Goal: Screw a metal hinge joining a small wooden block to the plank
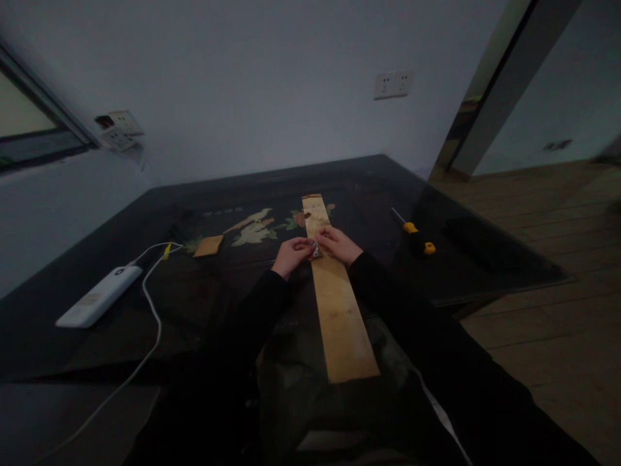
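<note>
- The fingers of your left hand (292, 254) are brought together in a pinch on a small shiny metal piece (316, 250); its exact kind is too small to make out.
- The fingers of your right hand (337, 244) are bent inward, tips close together beside the same piece; you cannot tell from here whether they grip it or only steady it.
- The metal piece sits between the two sets of fingertips, over the wooden board (342, 317); whether it touches the wood is hidden.
- Expect the piece to be light, rigid and rather slippery, so a fingertip pinch on its edges should suit it best.
- The board runs lengthwise away from you beneath your hands, its near end seeming to reach past the desk (369, 188) edge toward your lap. It looks flat and stiff, probably light and not fragile; take it by its long sides, minding the rougher far end.
- Farther out, a yellow-and-black screwdriver (412, 237) lies on the desk to your right, apart from the board.
- To your left lie a small wooden block (208, 246) and, beyond it, a white power bank (99, 296) with a white cable (158, 320).
</note>
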Demonstrator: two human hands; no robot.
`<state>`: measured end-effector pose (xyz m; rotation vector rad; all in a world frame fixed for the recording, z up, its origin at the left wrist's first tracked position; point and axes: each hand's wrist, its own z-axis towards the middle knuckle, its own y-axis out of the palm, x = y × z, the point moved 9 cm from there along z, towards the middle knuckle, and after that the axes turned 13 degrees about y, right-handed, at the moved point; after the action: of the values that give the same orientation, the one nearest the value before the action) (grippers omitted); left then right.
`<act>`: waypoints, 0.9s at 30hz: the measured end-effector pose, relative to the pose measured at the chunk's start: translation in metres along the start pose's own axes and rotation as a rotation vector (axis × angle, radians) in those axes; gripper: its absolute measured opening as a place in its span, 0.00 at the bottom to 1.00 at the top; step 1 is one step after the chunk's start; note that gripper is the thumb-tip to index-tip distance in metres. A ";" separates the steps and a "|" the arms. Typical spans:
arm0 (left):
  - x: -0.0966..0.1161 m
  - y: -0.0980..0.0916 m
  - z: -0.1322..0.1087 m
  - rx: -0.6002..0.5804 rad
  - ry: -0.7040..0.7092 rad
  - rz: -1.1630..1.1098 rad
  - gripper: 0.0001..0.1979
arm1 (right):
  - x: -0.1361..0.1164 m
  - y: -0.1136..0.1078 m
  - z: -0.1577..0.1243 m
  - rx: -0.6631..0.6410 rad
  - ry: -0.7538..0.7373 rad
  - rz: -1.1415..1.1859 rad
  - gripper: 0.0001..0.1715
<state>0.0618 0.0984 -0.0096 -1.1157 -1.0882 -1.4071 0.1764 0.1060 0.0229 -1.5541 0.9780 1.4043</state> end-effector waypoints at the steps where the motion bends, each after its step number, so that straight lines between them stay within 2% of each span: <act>1: 0.000 0.000 0.000 -0.002 -0.001 0.003 0.16 | 0.007 -0.001 0.001 -0.003 0.078 0.093 0.10; 4: -0.001 0.000 0.000 0.002 -0.004 0.000 0.17 | 0.018 -0.002 0.002 -0.013 0.219 0.321 0.13; 7: -0.002 0.000 0.000 0.000 -0.007 -0.018 0.17 | 0.018 -0.006 0.002 -0.003 0.236 0.437 0.12; 12: -0.002 0.001 0.000 -0.013 -0.002 -0.019 0.17 | 0.019 -0.012 0.002 0.026 0.247 0.415 0.05; 18: 0.000 0.001 -0.001 -0.014 0.002 -0.005 0.17 | 0.019 -0.006 0.002 -0.062 0.263 0.401 0.05; 22: 0.001 0.002 -0.001 -0.013 -0.004 -0.008 0.17 | 0.018 -0.011 0.001 -0.021 0.287 0.478 0.06; 27: 0.002 0.002 -0.001 -0.013 -0.008 -0.005 0.17 | 0.019 -0.015 -0.001 0.005 0.322 0.508 0.12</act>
<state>0.0634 0.0967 -0.0081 -1.1290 -1.0892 -1.4162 0.1918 0.1102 0.0050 -1.6274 1.6592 1.5022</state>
